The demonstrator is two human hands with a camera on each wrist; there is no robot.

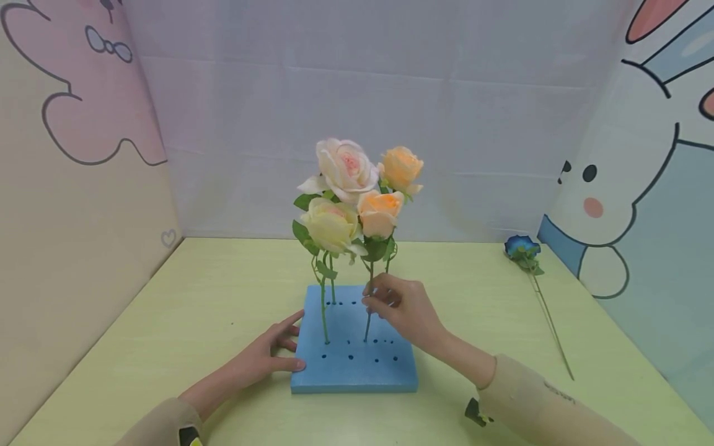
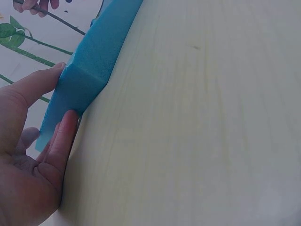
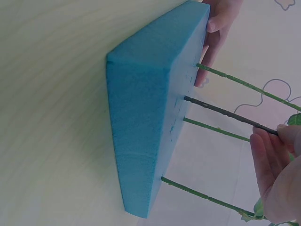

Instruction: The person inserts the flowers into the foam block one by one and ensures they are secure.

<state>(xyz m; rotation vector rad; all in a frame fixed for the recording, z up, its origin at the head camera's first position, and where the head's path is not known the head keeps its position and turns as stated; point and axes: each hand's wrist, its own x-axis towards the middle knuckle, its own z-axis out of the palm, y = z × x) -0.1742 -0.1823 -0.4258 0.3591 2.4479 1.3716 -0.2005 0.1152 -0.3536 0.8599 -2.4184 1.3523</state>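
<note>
Seating a stem in the blue foam block

Pinching the thin dark stem [image 1: 368,313] of the peach fabric rose [image 1: 380,214] between thumb and fingertips, your right hand [image 1: 403,308] has it planted in a hole near the middle of the square blue foam block [image 1: 357,365]. Your left hand [image 1: 271,353] lies with fingers straight, pressed flat against the block's left edge on the pale green bench [image 1: 167,322], gripping nothing. Three other artificial roses already stand in the block; a dark blue artificial flower [image 1: 522,248] lies well apart at the right.

The step looks like seating this stem. From the right wrist view it appears entered, though its depth cannot be told. Next, judge whether it stands firm: push straight down along the stem, brace with your left hand, then let go gently.
</note>
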